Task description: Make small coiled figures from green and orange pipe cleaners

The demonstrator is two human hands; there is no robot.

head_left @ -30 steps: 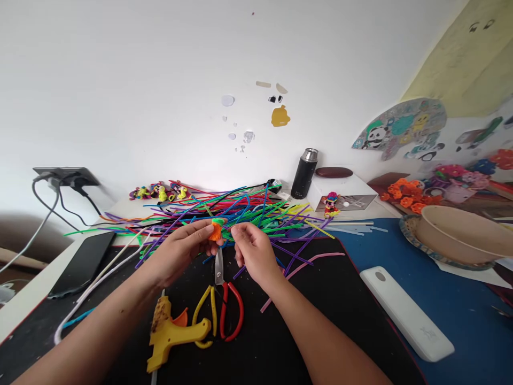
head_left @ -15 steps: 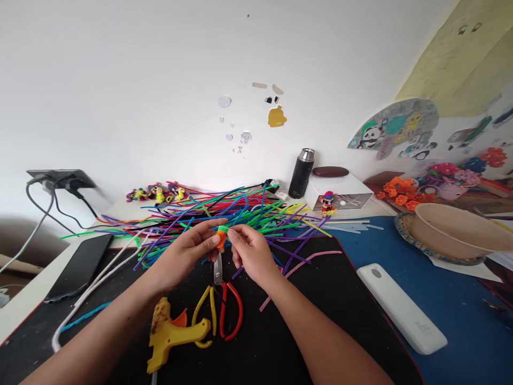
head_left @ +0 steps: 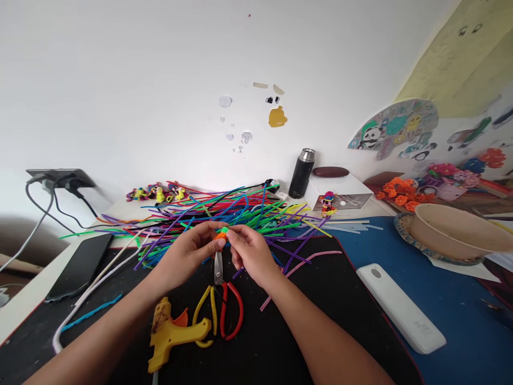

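Note:
A small orange and green piece, seemingly made of pipe cleaner [head_left: 222, 234], is pinched between my two hands. Thumb and fingers of my left hand [head_left: 192, 248] close on its orange side. My right hand [head_left: 250, 251] grips the green end with thumb and forefinger. Fingertips cover much of the piece. Just below the hands lie red-handled scissors [head_left: 232, 310] and yellow-handled pliers [head_left: 204, 315] on the black mat [head_left: 304, 331]. Nearer to me is a yellow glue gun [head_left: 172, 334]. Behind the hands spreads a heap of coloured pipe cleaners [head_left: 256, 216].
A phone [head_left: 80, 267] and a white cord [head_left: 70, 321] lie at left. On the right are a white power bank [head_left: 401, 307] and a beige bowl [head_left: 457, 227]. A black flask [head_left: 302, 174], a white box [head_left: 340, 190] and a small figure [head_left: 327, 203] stand behind.
The orange and green piece has tilted in my fingers, and more of its orange side is covered. My left hand has shifted slightly; the right has hardly moved.

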